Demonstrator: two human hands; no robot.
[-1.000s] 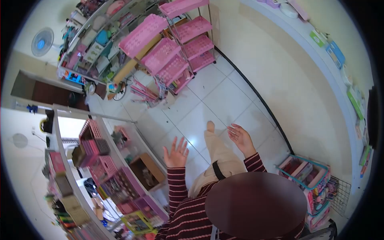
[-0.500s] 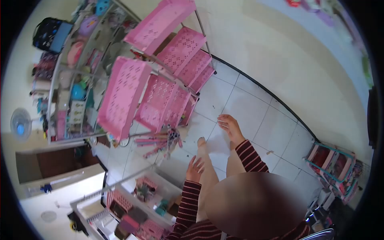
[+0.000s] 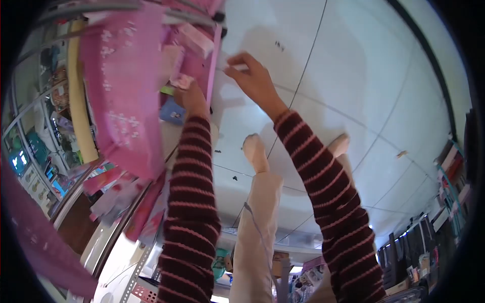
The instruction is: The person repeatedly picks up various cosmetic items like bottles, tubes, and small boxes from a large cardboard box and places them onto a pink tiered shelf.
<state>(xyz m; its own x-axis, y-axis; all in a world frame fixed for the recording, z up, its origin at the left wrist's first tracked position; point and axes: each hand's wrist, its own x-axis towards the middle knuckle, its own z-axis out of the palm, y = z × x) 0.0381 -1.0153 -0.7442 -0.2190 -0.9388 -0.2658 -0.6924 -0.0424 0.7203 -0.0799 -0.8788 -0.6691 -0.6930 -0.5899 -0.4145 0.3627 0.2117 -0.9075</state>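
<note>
My left hand [image 3: 194,101] reaches into the low tray of a pink trolley [image 3: 213,76]. Its partly blurred fingers are closed at a small pink-and-white item [image 3: 183,82], whose kind I cannot make out. Around it in the tray lie a pale pink box [image 3: 196,39], a beige-and-pink box [image 3: 173,59] and a blue pouch [image 3: 172,111]. Just outside the tray's edge, above the floor, is my right hand [image 3: 255,83]. Its fingers are bent, with thumb and fingertips slightly apart, and I see nothing held between them.
A larger pink perforated tray [image 3: 129,96] overhangs on the left, near my left forearm. Pink-and-white bundled things [image 3: 113,199] sit below it. My bare foot [image 3: 254,147] rests on white floor tiles [image 3: 343,65]. Shelves with goods [image 3: 30,136] stand at far left.
My view has moved close to the pink trolley. My left hand has gone from beside my leg into its low tray, and my right hand has come near the tray's edge.
</note>
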